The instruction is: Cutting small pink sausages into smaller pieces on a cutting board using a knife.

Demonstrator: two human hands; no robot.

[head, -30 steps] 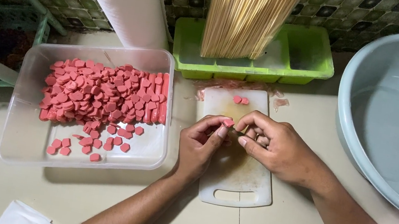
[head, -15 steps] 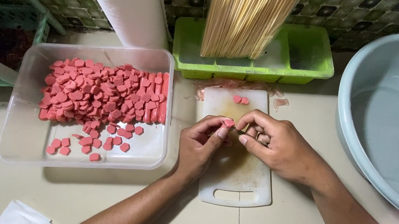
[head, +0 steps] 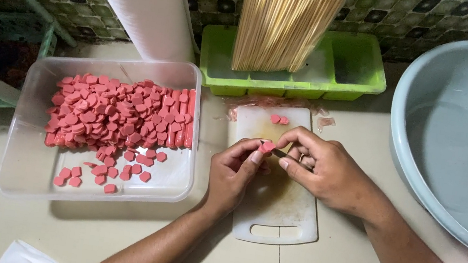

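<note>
Hands [head: 278,169] pinch sausage piece [head: 268,147]; tub [head: 23,137] beside cutting board [head: 289,220].

small pink sausage slice [head: 268,146], pinched over white cutting board [head: 283,213]

I see no labels, signs or screens. The only packaging is a clear rectangular plastic tub [head: 29,138] at centre left, holding pink slices, and a white wrapper corner [head: 27,256] at the bottom left edge.
</note>
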